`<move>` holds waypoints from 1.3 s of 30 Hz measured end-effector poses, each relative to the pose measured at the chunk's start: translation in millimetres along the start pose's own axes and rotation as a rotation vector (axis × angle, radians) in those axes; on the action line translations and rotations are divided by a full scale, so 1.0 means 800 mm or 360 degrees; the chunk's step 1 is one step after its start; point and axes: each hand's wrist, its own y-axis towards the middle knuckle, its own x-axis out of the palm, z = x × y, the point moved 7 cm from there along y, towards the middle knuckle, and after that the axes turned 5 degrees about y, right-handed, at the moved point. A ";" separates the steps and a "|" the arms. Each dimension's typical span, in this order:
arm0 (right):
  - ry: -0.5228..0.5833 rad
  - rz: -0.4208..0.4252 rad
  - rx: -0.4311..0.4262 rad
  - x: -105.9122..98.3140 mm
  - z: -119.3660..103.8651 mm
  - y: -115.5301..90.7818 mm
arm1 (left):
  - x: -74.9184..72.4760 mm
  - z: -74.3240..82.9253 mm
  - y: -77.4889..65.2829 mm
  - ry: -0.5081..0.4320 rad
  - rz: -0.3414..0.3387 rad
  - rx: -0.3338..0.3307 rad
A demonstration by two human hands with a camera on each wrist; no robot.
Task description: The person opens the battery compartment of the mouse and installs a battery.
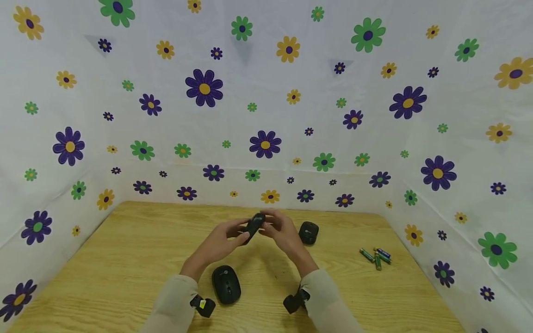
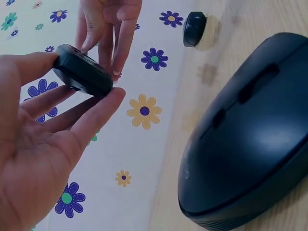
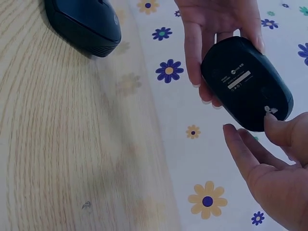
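Note:
A black computer mouse (image 1: 255, 224) is held up above the table between both hands. Its underside, with a printed label, faces the right wrist camera (image 3: 243, 82). My left hand (image 1: 220, 240) grips it by the edges, thumb on one side and fingers on the other. The thumb of my right hand (image 1: 286, 232) touches the underside at a small white mark (image 3: 271, 110), its fingers around the near end. On the table by the left wrist lies a second, larger black mouse (image 1: 226, 285), filling the right of the left wrist view (image 2: 255, 130).
Beyond the right hand sits a small dark rounded-square device (image 1: 308, 232). Several green and blue batteries (image 1: 378, 258) lie loose at the table's right. The wooden table (image 1: 137, 259) is bordered by flower-patterned white sheets (image 1: 233, 129) at the back and sides.

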 end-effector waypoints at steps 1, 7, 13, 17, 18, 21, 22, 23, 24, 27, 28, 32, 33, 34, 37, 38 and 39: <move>-0.0001 -0.0003 -0.0007 0.000 0.000 -0.001 | 0.002 0.000 -0.001 -0.0027 -0.0016 0.0012; -0.0097 0.0055 -0.0041 -0.002 -0.001 -0.005 | 0.010 -0.002 -0.005 -0.0226 -0.0130 0.0006; -0.0224 0.0108 -0.0047 -0.004 -0.002 -0.007 | 0.016 0.001 -0.005 -0.0257 -0.0186 0.0002; -0.0241 0.0114 -0.0045 -0.004 -0.003 -0.008 | 0.019 -0.002 -0.005 -0.0206 -0.0166 -0.0025; -0.0244 0.0121 -0.0038 -0.004 -0.003 -0.008 | 0.020 -0.003 -0.005 -0.0186 -0.0153 -0.0036; -0.0268 0.0131 -0.0056 -0.003 -0.004 -0.008 | 0.020 -0.006 -0.005 -0.0145 -0.0102 -0.0064; -0.0276 0.0135 -0.0067 -0.003 -0.005 -0.008 | 0.020 -0.006 -0.005 -0.0136 -0.0088 -0.0067; -0.0283 0.0138 -0.0072 -0.003 -0.005 -0.008 | 0.020 -0.007 -0.005 -0.0135 -0.0076 -0.0071; -0.0286 0.0139 -0.0081 -0.003 -0.006 -0.008 | 0.020 -0.007 -0.006 -0.0133 -0.0066 -0.0072; -0.0291 0.0143 -0.0105 -0.003 -0.007 -0.009 | 0.020 -0.007 -0.006 -0.0100 -0.0028 -0.0070; -0.0289 0.0145 -0.0116 -0.002 -0.008 -0.009 | 0.019 -0.007 -0.006 -0.0090 -0.0014 -0.0074; -0.0302 0.0148 -0.0163 0.000 -0.012 -0.011 | 0.017 -0.008 -0.006 -0.0049 0.0035 -0.0080; -0.0309 0.0150 -0.0175 0.000 -0.012 -0.011 | 0.017 -0.008 -0.006 -0.0051 0.0038 -0.0086; -0.0323 0.0152 -0.0184 0.000 -0.012 -0.011 | 0.017 -0.008 -0.006 -0.0050 0.0037 -0.0083; -0.0373 0.0148 -0.0193 0.002 -0.011 -0.011 | 0.016 -0.009 -0.008 -0.0031 0.0042 -0.0067; -0.0390 0.0143 -0.0189 0.002 -0.010 -0.010 | 0.015 -0.010 -0.008 -0.0029 0.0048 -0.0071; -0.0415 0.0137 -0.0187 0.004 -0.010 -0.011 | 0.015 -0.011 -0.009 -0.0028 0.0051 -0.0072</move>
